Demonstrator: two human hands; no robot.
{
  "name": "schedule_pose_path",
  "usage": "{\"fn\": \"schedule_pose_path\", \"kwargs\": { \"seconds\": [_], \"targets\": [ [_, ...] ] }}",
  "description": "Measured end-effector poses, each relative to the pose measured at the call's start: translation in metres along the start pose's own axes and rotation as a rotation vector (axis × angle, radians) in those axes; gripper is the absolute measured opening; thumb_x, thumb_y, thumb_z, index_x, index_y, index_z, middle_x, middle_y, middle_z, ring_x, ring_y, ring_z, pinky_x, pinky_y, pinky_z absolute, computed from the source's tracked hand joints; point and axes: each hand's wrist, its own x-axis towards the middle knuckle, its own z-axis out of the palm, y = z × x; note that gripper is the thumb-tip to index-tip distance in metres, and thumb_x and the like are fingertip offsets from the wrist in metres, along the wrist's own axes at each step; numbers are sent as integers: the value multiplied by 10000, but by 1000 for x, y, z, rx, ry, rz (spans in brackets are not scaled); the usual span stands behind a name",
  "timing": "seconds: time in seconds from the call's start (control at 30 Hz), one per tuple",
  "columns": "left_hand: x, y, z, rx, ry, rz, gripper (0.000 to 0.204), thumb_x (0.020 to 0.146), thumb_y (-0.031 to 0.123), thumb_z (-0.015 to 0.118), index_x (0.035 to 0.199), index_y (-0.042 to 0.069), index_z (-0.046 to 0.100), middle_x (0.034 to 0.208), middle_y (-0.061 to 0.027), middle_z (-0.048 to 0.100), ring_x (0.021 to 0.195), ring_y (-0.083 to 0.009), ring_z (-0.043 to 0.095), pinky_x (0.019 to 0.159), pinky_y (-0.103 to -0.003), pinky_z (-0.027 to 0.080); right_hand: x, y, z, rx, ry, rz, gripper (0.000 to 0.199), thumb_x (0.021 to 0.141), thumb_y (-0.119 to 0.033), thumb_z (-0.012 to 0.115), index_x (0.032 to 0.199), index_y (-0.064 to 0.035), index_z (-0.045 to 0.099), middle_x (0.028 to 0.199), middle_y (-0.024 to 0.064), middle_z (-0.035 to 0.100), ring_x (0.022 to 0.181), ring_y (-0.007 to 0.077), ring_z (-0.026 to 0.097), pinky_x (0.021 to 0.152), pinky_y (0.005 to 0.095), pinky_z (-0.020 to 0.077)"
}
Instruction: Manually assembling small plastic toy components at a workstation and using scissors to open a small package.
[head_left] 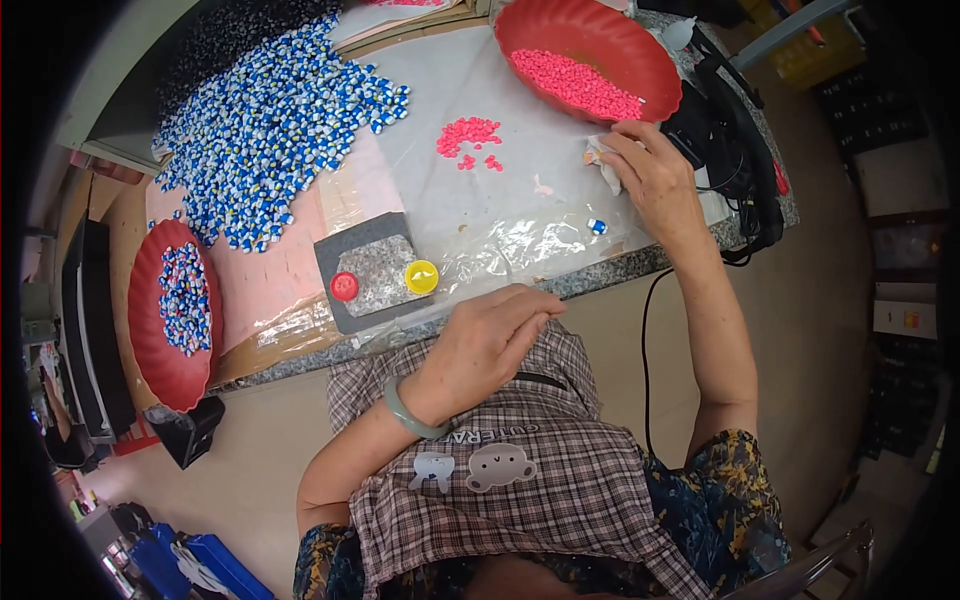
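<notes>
Speckled stone worktop (600,272) | right hand (655,175) grips crumpled white cloth (603,160)

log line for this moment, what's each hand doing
left hand: empty, at table edge | right hand: on white cloth beside red bowl

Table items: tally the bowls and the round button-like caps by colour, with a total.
Red bowls: 2, one of pink pieces by the right hand, one of blue-and-white pieces.
Red caps: 1.
Yellow caps: 1.
Total: 4.
</notes>
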Motion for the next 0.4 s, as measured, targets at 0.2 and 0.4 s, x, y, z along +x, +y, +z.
{"fn": "schedule_pose_path", "kwargs": {
  "seconds": [0.2,0.4],
  "targets": [
    [-2,-6,0,-10,-25,-22,146,950,70,613,1064,14,686,945,-132,715,813,-261,696,746,-339,547,-14,-31,-19,-89,-39,-15,237,809,31,714,1041,-19,700,1032,126,633,918,303,645,763,379,534],
    [-3,-11,-1,-17,-56,-29,158,963,81,597,1083,25,683,963,-135,716,826,-270,698,768,-349,547,-41,-42,-14,55,-357,74,301,824,10,716,1117,-46,674,1044,143,637,1011,300,649,803,350,544]
  ]
}}
